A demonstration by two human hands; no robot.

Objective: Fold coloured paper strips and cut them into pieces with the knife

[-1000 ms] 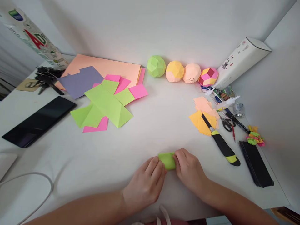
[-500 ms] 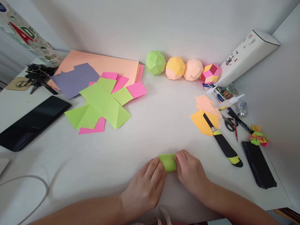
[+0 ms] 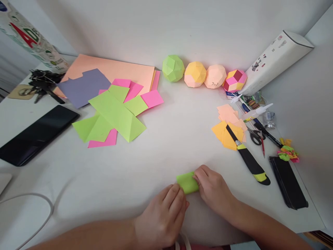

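At a white desk point(image 3: 148, 159), a small piece of green paper point(image 3: 187, 182) sits near the front edge, its right end pinched between the thumb and fingers of the right hand point(image 3: 214, 189). The left hand point(image 3: 162, 217), fingers bunched, meets its lower left corner; whether it grips the corner or merely presses it cannot be told, as the fingers hide the contact. Farther back at left, green sheets point(image 3: 118, 113) overlap pink sheets point(image 3: 153, 99) near a black tablet point(image 3: 37, 136). Four faceted paper balls point(image 3: 195, 74) line the wall point(image 3: 125, 31), while at right a knife point(image 3: 251, 164) lies with its blade across yellow slips point(image 3: 223, 135).
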